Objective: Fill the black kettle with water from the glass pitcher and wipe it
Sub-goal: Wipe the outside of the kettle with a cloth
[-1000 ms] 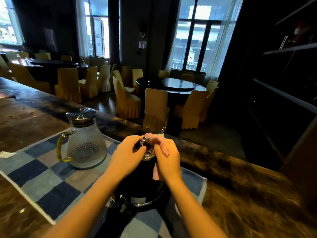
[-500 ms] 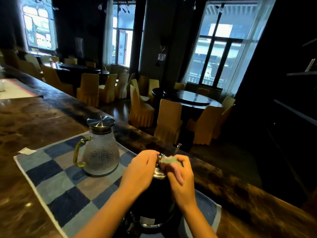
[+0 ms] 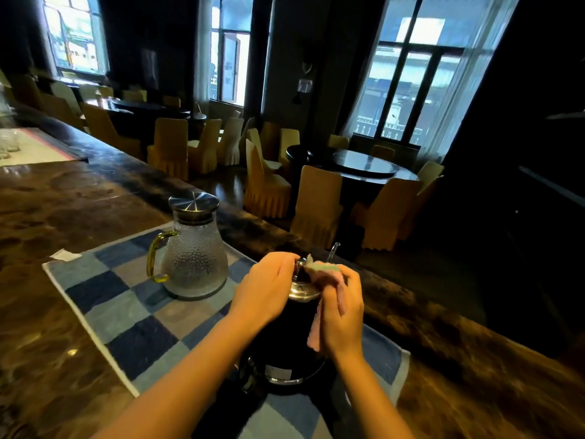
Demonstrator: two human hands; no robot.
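The black kettle [image 3: 281, 340] stands on its base on a blue checked mat [image 3: 126, 312], near the counter's far edge. My left hand [image 3: 264, 293] grips the metal lid knob at the kettle's top. My right hand [image 3: 343, 307] holds a pink and green cloth [image 3: 326, 269] pressed against the kettle's top and right side. The textured glass pitcher [image 3: 193, 258], with a yellow handle and a steel lid, stands upright on the mat to the left of the kettle, untouched.
The brown marble counter [image 3: 63, 210] runs left and right. A white paper scrap [image 3: 65, 255] lies by the mat's corner. Several glasses [image 3: 8, 144] sit on a tray at far left. Beyond the counter are yellow-covered chairs [image 3: 316, 204] and round tables.
The view has tilted up and shifted, so kettle and pitcher sit lower in frame. My right hand has slid the cloth slightly over the kettle's top; my left hand stays on the lid.
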